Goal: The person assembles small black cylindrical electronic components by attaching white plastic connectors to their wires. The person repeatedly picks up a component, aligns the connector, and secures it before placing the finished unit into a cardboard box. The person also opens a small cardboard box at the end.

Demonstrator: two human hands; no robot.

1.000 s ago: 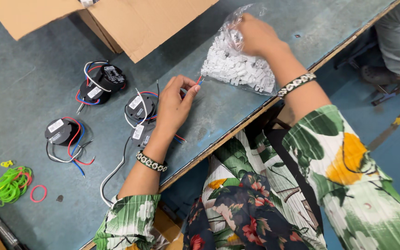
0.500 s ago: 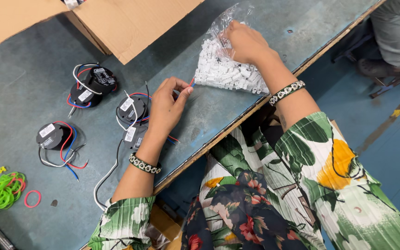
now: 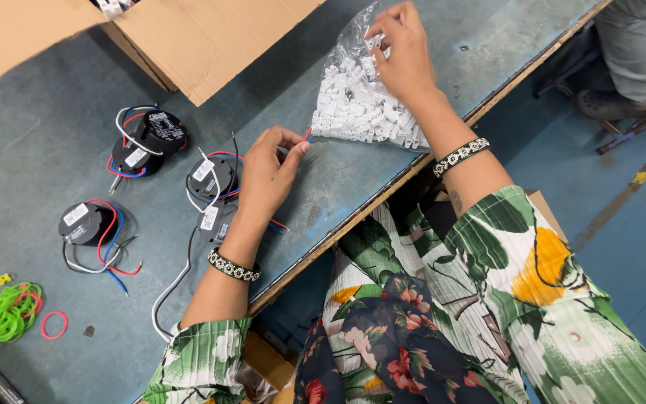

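My left hand (image 3: 269, 176) pinches the ends of a red and a blue wire (image 3: 308, 135) that run from a black round unit (image 3: 211, 179) just left of it. My right hand (image 3: 405, 49) reaches into the open top of a clear plastic bag of small white connectors (image 3: 360, 108), fingers closed among the pieces. Whether it holds one connector I cannot tell. The bag lies on the grey-blue table (image 3: 31, 135) near its front edge.
Two more black round units with coloured wires (image 3: 147, 138) (image 3: 87, 224) lie at left. An open cardboard box (image 3: 188, 37) stands at the back. Green and red rubber bands (image 3: 13, 314) sit at far left. Another person's leg (image 3: 637, 45) shows at top right.
My right hand has shifted from the bag's side to its open top. My left hand keeps hold of the wire ends.
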